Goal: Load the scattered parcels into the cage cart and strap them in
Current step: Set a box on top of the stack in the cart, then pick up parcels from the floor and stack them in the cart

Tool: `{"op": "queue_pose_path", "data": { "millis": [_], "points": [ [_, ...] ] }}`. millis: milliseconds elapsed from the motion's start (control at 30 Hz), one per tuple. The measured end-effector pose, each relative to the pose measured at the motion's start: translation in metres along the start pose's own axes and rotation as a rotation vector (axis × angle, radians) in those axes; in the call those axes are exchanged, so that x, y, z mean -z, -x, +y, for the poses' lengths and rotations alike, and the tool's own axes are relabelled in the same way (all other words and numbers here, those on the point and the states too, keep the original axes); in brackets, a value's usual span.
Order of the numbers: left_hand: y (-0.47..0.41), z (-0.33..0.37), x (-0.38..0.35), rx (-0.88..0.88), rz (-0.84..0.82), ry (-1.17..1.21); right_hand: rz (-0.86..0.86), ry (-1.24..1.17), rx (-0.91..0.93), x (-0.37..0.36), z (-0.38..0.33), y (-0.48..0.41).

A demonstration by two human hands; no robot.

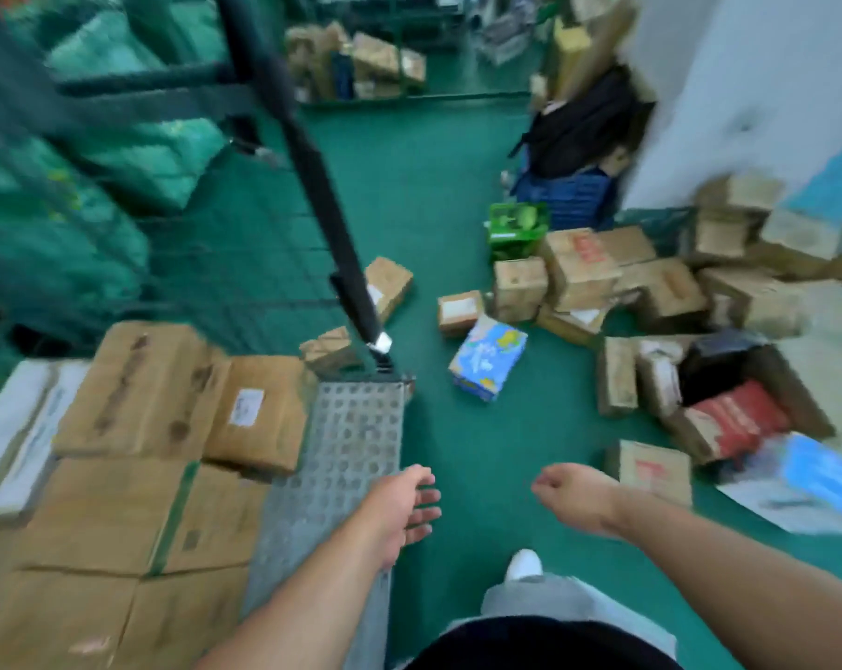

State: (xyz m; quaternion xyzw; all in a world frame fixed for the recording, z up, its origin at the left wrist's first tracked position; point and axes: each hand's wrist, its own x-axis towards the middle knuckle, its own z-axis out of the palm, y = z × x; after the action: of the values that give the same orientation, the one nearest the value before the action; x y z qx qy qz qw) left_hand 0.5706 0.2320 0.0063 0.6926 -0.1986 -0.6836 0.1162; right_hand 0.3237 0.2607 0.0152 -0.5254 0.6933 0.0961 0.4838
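Dozens of brown cardboard parcels (578,268) lie scattered on the green floor (409,210), heaped at the right. They are well apart from the wire-mesh cage cart (351,427) at the left, which carries a layer of larger brown cartons (133,394).

Both hands are empty.
- Left hand (402,500): grip released, fingers straight, over the cart's perforated metal deck.
- Right hand (571,490): grip slack, fingers loosely curled, near a small red-printed brown box (651,469).

The frame is blurred and labels can't be read.

Handling, as a judgement:
- Small parcels are probably light, stiff and dry, not slippery. Take them by two opposite faces.
- Several in the heap look crushed, so support those from below.
- The blue printed carton (489,362) lies tilted and alone, and looks thin-walled. Hold its flat sides.
- The black webbing strap (322,186) hangs limp at the cart. Take it close to the metal buckle (380,341).
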Motion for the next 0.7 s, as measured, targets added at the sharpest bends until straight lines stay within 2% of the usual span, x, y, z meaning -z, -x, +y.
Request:
{"op": "queue_pose_path", "data": {
  "millis": [167, 300, 500, 700],
  "points": [
    [-0.022, 0.064, -0.072, -0.036, -0.051, -0.112, 0.059, -0.125, -0.128, 0.079, 0.05, -0.005],
    [-0.044, 0.099, -0.094, -0.002, -0.052, -0.192, 0.12, -0.256, -0.197, 0.108, 0.074, -0.022],
    [-0.096, 0.162, -0.112, 0.048, -0.068, -0.28, 0.088, -0.289, -0.266, 0.134, 0.085, -0.051],
    [-0.134, 0.274, -0.146, -0.006, -0.179, -0.441, 0.13, -0.286, -0.401, 0.187, 0.072, -0.072]
  ]
}}
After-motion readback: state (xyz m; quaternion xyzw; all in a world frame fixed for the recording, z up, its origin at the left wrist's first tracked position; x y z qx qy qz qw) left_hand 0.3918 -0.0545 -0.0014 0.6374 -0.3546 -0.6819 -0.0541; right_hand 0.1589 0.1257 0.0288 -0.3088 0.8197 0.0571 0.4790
